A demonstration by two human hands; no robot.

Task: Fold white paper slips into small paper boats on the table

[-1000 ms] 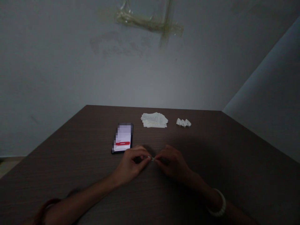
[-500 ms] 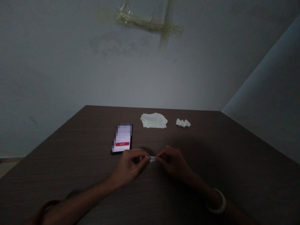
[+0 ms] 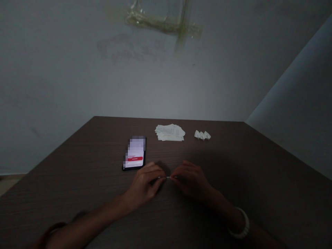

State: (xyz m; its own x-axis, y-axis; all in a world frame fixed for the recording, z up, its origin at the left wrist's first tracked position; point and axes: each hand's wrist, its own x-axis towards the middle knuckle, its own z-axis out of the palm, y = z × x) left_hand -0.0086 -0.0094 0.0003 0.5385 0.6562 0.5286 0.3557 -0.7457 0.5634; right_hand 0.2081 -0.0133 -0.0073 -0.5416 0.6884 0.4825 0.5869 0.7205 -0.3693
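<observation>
Paper [image 3: 168,177] edge-on between left hand [image 3: 146,181] and right hand [image 3: 191,179], over desk [image 3: 77,173]. Both hands' fingers [image 3: 158,183] pinched together on it, 1 end each. Best held level, lightly taut; hard pull may tear.

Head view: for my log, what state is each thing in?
Left hand, pinching
Right hand, pinching
Thin white paper-like strip, held
Black rectangular smartphone, flat, screen lit
White printed paper slips, loosely stacked
Small white paper pieces, folded, clustered
White beaded bracelet, worn
Yellowish wall tape, stuck
</observation>
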